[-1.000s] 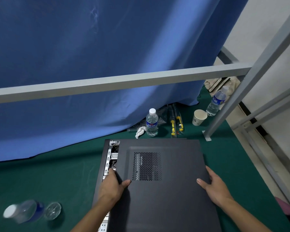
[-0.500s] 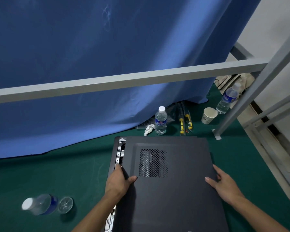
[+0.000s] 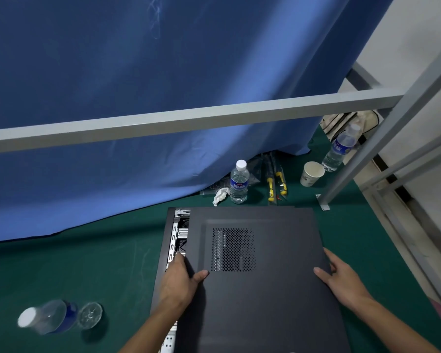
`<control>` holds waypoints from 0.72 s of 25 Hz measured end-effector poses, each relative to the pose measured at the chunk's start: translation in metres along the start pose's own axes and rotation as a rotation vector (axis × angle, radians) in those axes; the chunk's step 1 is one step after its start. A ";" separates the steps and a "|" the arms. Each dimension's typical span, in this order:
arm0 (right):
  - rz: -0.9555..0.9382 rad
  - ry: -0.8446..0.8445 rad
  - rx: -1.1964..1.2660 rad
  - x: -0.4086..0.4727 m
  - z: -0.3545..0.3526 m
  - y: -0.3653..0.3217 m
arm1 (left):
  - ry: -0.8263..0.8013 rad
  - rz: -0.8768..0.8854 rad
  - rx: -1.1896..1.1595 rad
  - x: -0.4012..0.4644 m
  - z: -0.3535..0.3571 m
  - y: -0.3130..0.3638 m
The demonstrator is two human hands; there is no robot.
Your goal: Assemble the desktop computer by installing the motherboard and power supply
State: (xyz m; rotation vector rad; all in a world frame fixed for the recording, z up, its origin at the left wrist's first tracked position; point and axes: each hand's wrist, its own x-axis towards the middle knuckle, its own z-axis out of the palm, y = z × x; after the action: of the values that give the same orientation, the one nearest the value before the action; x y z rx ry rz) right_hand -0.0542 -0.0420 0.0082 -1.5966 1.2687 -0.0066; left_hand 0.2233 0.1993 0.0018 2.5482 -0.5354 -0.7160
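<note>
A black computer case is seen lying flat on a green table cover in the lower centre of the frame, with a dark side panel resting on top of it. The panel is shifted toward the right, so that a narrow strip of the case's metal interior is left exposed along its left edge. A perforated vent grille is set into the panel's upper middle. The left hand is clamped on the panel's left edge, thumb on top and fingers tucked under. The right hand is wrapped around the right edge, thumb laid flat on the surface. Just above the case, a water bottle is stood upright, with a crumpled white scrap beside it and yellow-handled screwdrivers to its right. Further right, a paper cup and a second bottle are placed near a grey metal frame. At lower left, a third bottle is shown, blurred. A blue curtain fills the upper frame.
</note>
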 end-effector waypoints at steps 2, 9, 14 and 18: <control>-0.009 -0.002 0.002 0.001 0.007 0.000 | 0.024 -0.013 0.025 -0.001 -0.003 -0.004; -0.016 -0.019 0.008 0.000 0.009 0.003 | 0.015 0.004 0.140 -0.008 -0.003 -0.008; -0.035 0.003 -0.036 -0.005 0.020 0.004 | -0.018 -0.003 0.152 -0.005 -0.005 -0.007; -0.016 0.013 0.018 -0.005 0.014 0.007 | -0.044 0.002 0.103 -0.005 0.000 -0.002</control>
State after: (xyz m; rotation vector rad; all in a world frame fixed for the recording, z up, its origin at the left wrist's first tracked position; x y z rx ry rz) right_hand -0.0534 -0.0282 -0.0004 -1.5934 1.2629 -0.0384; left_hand 0.2200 0.2037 0.0031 2.6318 -0.6047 -0.7643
